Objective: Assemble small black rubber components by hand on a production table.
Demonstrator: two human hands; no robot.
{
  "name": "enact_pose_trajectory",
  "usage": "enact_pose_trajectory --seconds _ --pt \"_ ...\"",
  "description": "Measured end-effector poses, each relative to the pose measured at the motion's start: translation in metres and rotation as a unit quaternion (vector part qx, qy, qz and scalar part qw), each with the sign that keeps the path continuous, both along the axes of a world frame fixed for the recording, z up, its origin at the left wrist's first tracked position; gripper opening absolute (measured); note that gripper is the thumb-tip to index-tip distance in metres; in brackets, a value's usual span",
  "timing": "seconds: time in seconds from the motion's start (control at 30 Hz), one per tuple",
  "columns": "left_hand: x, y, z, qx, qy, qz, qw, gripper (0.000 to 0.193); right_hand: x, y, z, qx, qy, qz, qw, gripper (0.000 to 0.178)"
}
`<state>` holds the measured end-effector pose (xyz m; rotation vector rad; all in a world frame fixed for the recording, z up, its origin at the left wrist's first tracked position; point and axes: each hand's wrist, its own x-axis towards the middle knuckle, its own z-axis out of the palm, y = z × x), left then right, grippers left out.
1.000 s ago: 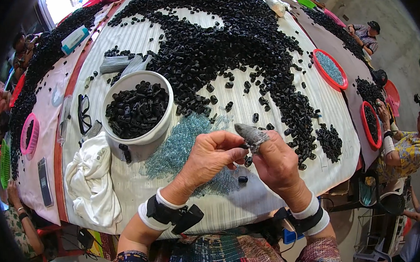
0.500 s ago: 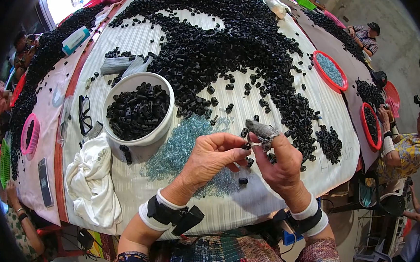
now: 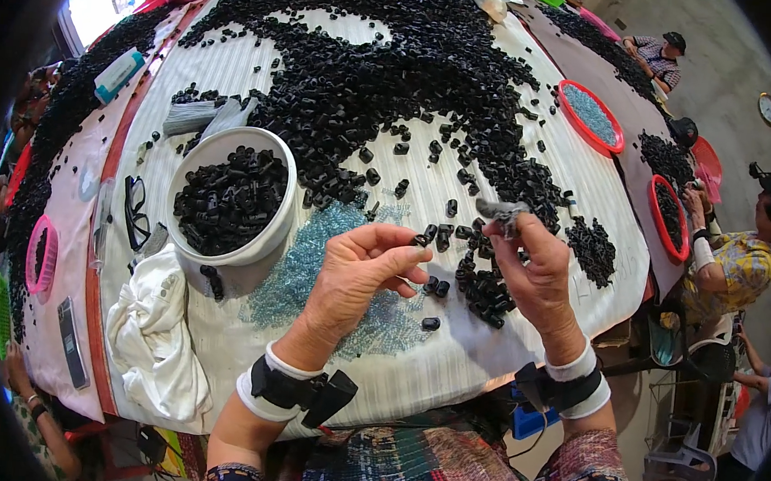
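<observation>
My left hand pinches a small black plastic part between thumb and forefinger. Apart from it, to the right, my right hand is curled with thumb and forefinger close together. A frayed grey covering wraps its forefinger; whether anything small sits between these fingertips is hidden. Under my left hand spreads a pile of small clear bluish pieces. Several loose black parts lie between the hands, and more are heaped beneath the right one.
A white bowl full of black parts stands left, near eyeglasses and a white cloth. A big black heap covers the table's far side. Red trays lie right, where a co-worker sits.
My hands have moved apart; the left keeps a black part, and the right has drawn back rightward. The view has shifted slightly, showing more black parts between the hands.
</observation>
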<state>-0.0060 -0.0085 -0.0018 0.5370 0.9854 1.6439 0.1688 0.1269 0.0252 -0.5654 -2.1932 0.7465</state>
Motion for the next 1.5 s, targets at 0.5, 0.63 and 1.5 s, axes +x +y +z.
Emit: enact_pose_trajectory --seconds 0.5,0.63,1.5 --pt "-0.005 0.001 -0.005 0.004 -0.039 0.033 0.999 0.015 -0.013 0.012 -0.023 0.174 -0.210 0.033 0.962 0.019" --pt "-0.007 0.000 -0.006 0.004 -0.040 0.042 0.998 0.015 -0.023 0.013 -0.023 0.148 -0.147 0.005 0.978 0.019" --pt "-0.008 0.001 -0.005 -0.007 -0.059 0.059 0.997 0.018 -0.028 0.046 -0.005 0.105 -0.085 -0.018 0.991 0.010"
